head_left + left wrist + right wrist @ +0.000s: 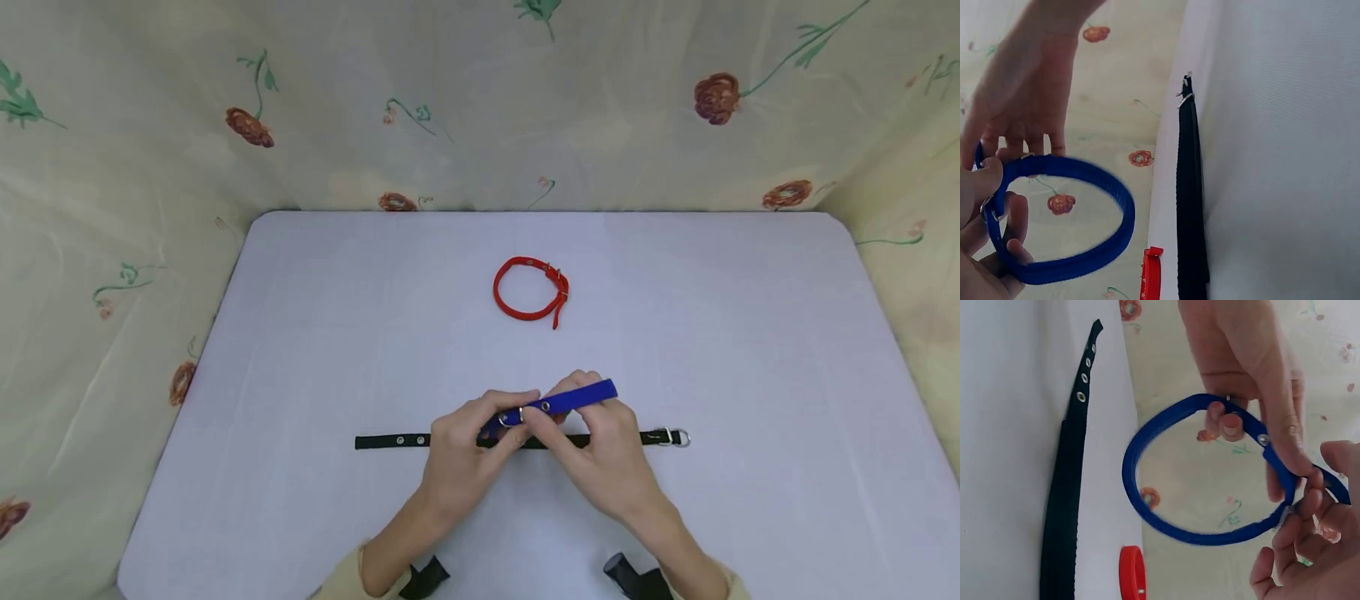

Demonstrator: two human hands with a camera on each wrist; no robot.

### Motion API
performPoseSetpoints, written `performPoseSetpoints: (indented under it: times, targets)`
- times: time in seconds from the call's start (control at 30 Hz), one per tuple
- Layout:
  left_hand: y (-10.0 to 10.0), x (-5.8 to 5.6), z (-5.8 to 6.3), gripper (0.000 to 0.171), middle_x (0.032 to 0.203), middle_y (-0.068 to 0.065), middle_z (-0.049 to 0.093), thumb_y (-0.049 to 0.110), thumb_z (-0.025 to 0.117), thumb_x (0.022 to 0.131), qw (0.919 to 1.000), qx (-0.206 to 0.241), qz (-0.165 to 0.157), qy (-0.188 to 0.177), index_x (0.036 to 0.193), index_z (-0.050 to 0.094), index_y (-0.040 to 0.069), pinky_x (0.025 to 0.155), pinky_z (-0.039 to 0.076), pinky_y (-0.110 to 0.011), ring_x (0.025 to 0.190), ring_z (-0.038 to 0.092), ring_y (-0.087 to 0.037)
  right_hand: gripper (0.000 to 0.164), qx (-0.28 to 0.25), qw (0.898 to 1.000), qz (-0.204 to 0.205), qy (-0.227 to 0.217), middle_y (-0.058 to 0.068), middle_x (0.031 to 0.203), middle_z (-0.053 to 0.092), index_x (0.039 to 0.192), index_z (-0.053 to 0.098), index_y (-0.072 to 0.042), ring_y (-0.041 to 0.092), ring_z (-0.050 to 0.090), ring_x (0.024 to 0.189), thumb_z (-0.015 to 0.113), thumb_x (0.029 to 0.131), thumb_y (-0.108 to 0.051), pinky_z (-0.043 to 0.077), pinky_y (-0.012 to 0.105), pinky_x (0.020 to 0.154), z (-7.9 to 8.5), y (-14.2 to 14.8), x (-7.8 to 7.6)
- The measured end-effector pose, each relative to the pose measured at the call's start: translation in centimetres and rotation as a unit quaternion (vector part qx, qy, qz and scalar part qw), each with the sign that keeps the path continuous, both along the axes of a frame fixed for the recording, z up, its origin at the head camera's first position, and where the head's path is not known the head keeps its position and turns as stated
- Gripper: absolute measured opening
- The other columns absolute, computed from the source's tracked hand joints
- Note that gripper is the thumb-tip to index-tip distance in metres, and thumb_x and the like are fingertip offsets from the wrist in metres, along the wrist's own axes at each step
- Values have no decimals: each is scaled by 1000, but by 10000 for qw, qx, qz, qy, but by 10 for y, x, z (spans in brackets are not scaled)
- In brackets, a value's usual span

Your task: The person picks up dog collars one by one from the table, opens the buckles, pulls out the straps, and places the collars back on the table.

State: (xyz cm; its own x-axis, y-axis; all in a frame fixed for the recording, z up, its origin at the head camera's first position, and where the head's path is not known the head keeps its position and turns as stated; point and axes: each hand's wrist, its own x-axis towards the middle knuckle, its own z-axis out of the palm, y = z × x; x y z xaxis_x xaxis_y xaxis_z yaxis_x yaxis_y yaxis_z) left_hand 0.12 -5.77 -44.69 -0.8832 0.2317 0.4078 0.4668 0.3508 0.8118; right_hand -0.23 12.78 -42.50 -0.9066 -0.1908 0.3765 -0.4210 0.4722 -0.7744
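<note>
Both hands hold a blue collar (577, 397) above the table, its strap bent into a loop with the free end pointing right. My left hand (467, 443) pinches it at the metal buckle and ring, thumb against the near side. On the strap just right of the buckle, my right hand (609, 454) grips with thumb and fingers. In the left wrist view the round loop (1124, 219) hangs away from the fingers; in the right wrist view eyelets show along the strap (1252, 427). Below the hands a black collar (392, 442) lies straight, its middle partly hidden.
A red collar (501, 296), buckled into a ring, lies farther back on the white table (300, 333). The black collar's buckle and D-ring (678, 437) point right. Flowered cloth (480, 108) hangs behind the table and at its sides.
</note>
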Motion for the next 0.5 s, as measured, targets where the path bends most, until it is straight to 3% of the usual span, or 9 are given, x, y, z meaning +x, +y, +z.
performPoseSetpoints:
  times: [0.2,0.33,0.5]
  targets:
    - [0,1,3,25,104,-6,84,15,85,93,9969,-543,94,554,114,74,8,76,60,-12,85,81,-14,24,-93,9999,-14,90,-12,72,48,82,63,-23,2,45,68,76,99,-13,34,19,61,-2,-3,-3]
    - [1,2,2,26,103,-6,84,14,86,93,9975,-396,87,571,115,74,7,74,59,-10,83,80,-11,31,-209,9997,52,118,-12,68,43,78,57,-23,0,40,62,74,99,-8,29,17,57,-2,-3,-3]
    - [6,4,1,27,103,-6,84,15,85,94,9995,25,94,295,119,74,8,68,59,-13,79,75,-6,34,-402,9991,11,101,-11,66,42,76,54,-21,-1,39,61,70,100,-3,29,18,56,-3,-3,-3]
